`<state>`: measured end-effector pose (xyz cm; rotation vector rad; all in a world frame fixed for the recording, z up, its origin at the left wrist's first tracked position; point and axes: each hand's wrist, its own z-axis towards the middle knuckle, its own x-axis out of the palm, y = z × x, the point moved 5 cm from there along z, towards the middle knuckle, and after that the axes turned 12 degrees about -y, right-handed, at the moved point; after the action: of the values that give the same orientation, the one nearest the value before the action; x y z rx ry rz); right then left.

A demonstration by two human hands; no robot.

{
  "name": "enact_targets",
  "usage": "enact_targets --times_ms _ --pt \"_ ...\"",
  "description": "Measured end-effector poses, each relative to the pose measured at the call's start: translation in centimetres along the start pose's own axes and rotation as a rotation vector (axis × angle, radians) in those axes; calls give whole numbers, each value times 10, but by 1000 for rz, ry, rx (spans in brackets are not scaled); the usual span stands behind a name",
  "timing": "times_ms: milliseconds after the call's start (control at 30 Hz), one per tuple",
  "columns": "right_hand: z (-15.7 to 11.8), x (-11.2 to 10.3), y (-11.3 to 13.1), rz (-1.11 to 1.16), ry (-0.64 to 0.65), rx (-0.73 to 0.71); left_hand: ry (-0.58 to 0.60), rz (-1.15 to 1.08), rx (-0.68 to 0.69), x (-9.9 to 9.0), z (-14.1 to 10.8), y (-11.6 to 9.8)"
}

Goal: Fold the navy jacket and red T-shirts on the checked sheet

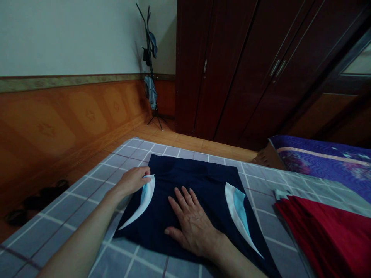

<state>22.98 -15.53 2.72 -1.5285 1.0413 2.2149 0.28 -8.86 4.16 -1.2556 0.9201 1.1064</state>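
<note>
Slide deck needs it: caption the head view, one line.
Left hand pinches white-and-blue trim of a navy garment, right hand flat on it, on a grey checked bedsheet.

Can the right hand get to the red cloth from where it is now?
Probably yes. The right hand lies flat on the navy garment, and only the garment's right side and a strip of grey checked bedsheet separate it from the red cloth. Nothing upright looks in the way.

The bare, slim left hand (130, 181) and right hand (193, 224) join bare forearms, the left forearm (78, 235) at 7 o'clock, the right forearm (232, 262) at 5 o'clock.
</note>
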Motion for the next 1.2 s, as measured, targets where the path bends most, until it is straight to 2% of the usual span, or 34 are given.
enact_targets --times_ms 100,200,300,367,467,567,767,1000,1200 --pt "1 -2 -1 -11 -9 -6 -67 -2 35 -9 -2 -11" --pt "2 -3 1 -7 -5 -4 -193 -150 206 -19 -10 -49" --pt "2 -3 2 5 2 3 -144 -304 400 -7 -22 -87" --pt "2 -3 1 3 -5 5 -124 -301 449 11 -26 -96" --pt "2 -5 -4 -19 -34 1 -145 -217 450 36 -25 -89" --pt "4 -8 -18 -89 -83 49 -148 -139 478 49 -25 -80" --pt "6 -12 -49 -275 -169 230 -122 -16 529 48 -28 -80" --pt "1 -12 -61 -417 -179 320 -101 30 550 49 -30 -79" --pt "-1 -12 -60 -461 -215 309 -96 0 534 48 -30 -78"
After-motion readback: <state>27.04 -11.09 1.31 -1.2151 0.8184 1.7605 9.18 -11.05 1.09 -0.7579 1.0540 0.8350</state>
